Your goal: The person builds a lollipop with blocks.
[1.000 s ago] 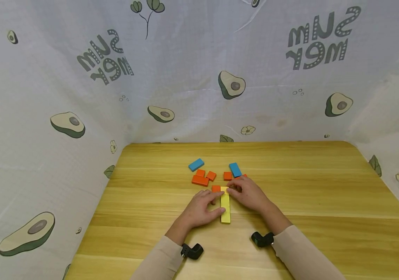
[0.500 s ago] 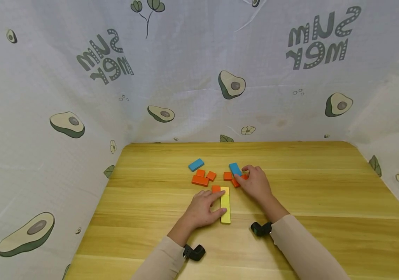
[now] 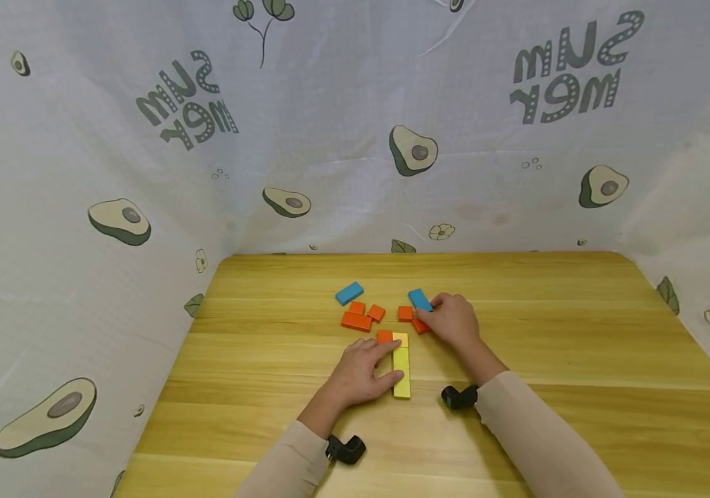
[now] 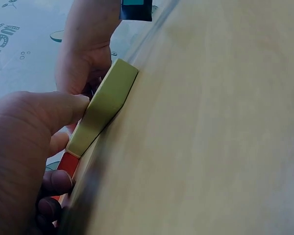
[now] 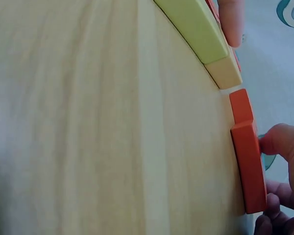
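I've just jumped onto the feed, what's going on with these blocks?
A person has both hands at coloured blocks on a wooden table. The left hand touches the long yellow block and the small pale-yellow block, lying end to end, with a small orange block beside the pale one. The right hand is at the right-hand blue block and a longer orange block; which it grips is unclear.
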Demonstrator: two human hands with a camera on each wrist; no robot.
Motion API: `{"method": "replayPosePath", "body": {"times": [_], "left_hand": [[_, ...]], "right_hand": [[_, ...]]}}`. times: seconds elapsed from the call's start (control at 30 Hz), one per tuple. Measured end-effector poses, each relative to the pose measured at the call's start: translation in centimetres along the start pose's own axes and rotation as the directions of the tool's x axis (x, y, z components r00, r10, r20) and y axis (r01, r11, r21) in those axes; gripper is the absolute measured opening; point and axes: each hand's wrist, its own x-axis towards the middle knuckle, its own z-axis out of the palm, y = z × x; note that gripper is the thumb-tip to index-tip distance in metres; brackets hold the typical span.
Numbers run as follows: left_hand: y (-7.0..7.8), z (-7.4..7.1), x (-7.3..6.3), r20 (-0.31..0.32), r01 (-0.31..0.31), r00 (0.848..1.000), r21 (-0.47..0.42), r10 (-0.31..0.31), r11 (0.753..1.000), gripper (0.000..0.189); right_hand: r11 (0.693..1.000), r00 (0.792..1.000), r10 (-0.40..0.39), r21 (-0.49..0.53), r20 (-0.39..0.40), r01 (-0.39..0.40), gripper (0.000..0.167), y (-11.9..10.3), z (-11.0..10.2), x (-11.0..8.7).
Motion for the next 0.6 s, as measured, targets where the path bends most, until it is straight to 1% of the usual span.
{"method": "replayPosePath", "body": {"times": [0.2,0.3,0.37,0.43,0.5,0.6], "left_hand": [[0.0,0.0,0.0,0.003,0.004,1.0,-0.003,-0.004,1.0,0.059],[0.0,0.0,0.0,0.006,0.004,1.0,-0.006,-0.004,1.0,0.059],[0.0,0.1,0.0,0.003,0.001,1.0,-0.006,-0.001,1.0,0.059],[-0.1,0.1,0.0,0.003,0.0,1.0,-0.006,0.0,1.0,0.059],[-0.1,0.1,0.0,0.003,0.0,1.0,-0.005,0.0,1.0,0.059],[-0.1,0.1,0.0,0.001,-0.001,1.0,-0.004,0.001,1.0,0.059]], "right_hand": [[0.998,0.999,-0.001,0.069,-0.042,0.004,0.048,0.4,-0.5,-0.4],[0.994,0.999,-0.028,0.106,-0.04,0.032,0.047,0.6,-0.8,-0.6],[0.99,0.997,-0.07,0.119,-0.032,0.073,0.045,0.7,-1.0,-0.8],[0.985,0.991,-0.131,0.112,-0.023,0.133,0.042,0.8,-1.2,-1.0],[0.975,0.98,-0.2,0.091,-0.017,0.201,0.039,0.8,-1.4,-1.1],[0.958,0.96,-0.279,0.068,0.008,0.278,0.036,0.8,-1.6,-1.4]]}}
